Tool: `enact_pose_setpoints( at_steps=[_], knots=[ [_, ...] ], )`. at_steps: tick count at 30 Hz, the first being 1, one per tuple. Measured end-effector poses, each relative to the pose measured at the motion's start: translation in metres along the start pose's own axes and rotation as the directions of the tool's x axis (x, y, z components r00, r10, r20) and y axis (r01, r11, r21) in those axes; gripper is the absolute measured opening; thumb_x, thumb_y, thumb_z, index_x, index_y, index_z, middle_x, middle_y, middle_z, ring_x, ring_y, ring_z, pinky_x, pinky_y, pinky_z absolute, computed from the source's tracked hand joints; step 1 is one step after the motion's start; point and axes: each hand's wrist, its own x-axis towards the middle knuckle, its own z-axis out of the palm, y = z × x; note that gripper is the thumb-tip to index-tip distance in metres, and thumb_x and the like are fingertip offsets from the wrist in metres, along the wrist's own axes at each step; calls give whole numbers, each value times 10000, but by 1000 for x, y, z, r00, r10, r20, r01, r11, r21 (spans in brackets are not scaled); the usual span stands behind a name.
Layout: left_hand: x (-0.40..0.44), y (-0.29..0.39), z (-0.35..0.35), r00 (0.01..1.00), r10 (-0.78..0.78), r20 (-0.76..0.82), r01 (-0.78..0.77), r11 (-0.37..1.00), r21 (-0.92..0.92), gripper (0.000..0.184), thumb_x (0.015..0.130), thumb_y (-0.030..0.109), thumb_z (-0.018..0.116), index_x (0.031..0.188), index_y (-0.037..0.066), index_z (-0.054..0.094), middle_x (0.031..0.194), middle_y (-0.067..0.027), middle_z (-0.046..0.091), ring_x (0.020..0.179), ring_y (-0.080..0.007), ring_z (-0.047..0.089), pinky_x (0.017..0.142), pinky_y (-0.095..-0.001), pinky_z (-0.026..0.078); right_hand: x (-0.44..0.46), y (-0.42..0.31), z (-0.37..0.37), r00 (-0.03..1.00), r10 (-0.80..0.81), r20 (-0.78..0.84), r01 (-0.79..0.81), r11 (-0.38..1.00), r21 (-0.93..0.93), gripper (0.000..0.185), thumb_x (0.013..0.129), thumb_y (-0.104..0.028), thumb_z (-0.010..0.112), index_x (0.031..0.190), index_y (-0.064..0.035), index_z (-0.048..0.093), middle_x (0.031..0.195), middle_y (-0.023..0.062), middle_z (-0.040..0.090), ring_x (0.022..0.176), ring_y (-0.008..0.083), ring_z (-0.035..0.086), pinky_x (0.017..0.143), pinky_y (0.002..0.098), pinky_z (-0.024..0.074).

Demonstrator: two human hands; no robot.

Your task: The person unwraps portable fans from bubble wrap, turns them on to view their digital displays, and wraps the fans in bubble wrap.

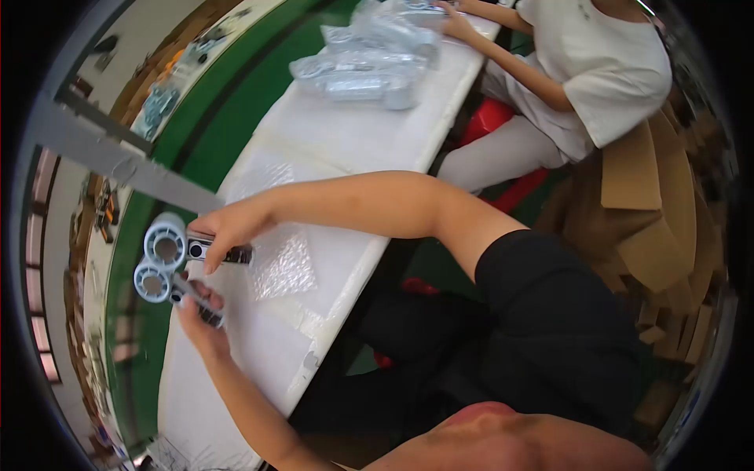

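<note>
My right hand [236, 229] is closed on a silver-and-black handle-like part [196, 250], whose left end meets a pale blue ring-shaped piece [165, 245]. Below it, my left hand [203, 318] grips a similar silver-and-black part [179, 297], beside a second pale blue ring [153, 281]. The two rings sit side by side and appear to touch. Fingers partly hide both handle parts. A sheet of bubble wrap [284, 267] lies on the white table [259, 353], just right of my hands.
Plastic-wrapped pale blue items [365, 78] lie at the table's far end, by a seated person [597, 63] whose hands touch the wrapping. A grey metal post [133, 169] slants in from the left. Cardboard boxes [632, 169] stand at right; a green surface [129, 353] lies beyond the table.
</note>
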Motion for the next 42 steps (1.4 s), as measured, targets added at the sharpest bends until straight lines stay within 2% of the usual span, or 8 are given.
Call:
enact_pose_setpoints(
  at_steps=[2,4,7,8,12,18,37,42],
  knots=[
    [-1,17,-4,999,34,-3,-33,984,177,436,914,243,595,1292,52,494,954,-58,586,748,-166,536,685,-260,440,-5,-40,-14,968,251,19,-203,822,-532,416,724,-109,728,1116,-94,590,1051,57,643,851,183,593,782,292,485],
    [-6,24,-4,993,119,-13,-94,848,521,439,904,236,615,1281,42,501,980,-73,596,770,-202,548,723,-282,452,-9,-44,-26,963,264,47,-162,715,-681,416,716,-129,732,1109,-95,601,1054,59,638,866,196,592,789,305,486],
    [-8,26,1,954,283,96,-154,190,970,448,887,227,646,1264,25,513,1042,-103,611,829,-269,567,805,-331,471,-15,-43,-41,935,342,91,-3,264,-964,421,693,-189,744,1089,-97,632,1062,64,625,912,235,587,813,346,488],
    [-5,24,0,952,290,98,-158,190,969,448,887,227,646,1264,25,513,1042,-103,611,829,-269,567,805,-331,471,-15,-43,-42,936,339,91,0,258,-966,421,693,-189,744,1089,-97,632,1062,64,625,912,235,587,813,346,488],
    [-2,4,-12,936,262,234,-238,-16,971,485,859,231,681,1263,15,519,1160,-143,602,985,-339,556,934,-400,437,-19,-21,-22,949,313,-29,13,-132,-991,470,678,-263,739,1117,-117,654,1085,77,611,1022,266,560,873,393,484],
    [-7,15,8,982,135,131,-155,186,970,505,859,226,681,1288,21,509,1216,-161,572,1090,-335,522,977,-413,408,-17,-9,-19,970,242,-3,31,-138,-990,494,702,-263,695,1170,-125,619,1165,94,540,1094,267,514,903,395,479],
    [-9,12,16,972,179,152,-146,-44,988,491,886,197,641,1322,33,486,1221,-164,566,1100,-331,532,974,-399,415,-17,-13,-10,955,293,-54,-8,-157,-988,481,709,-268,680,1169,-142,613,1136,74,586,1084,262,538,880,392,486],
    [-9,9,10,953,218,211,-213,-15,977,550,846,213,676,1327,37,477,1237,-156,571,1106,-335,540,957,-406,434,-15,-10,-17,973,228,24,57,-139,-989,464,704,-257,669,1151,-143,618,1104,68,581,1050,257,536,869,395,485]
  ],
)
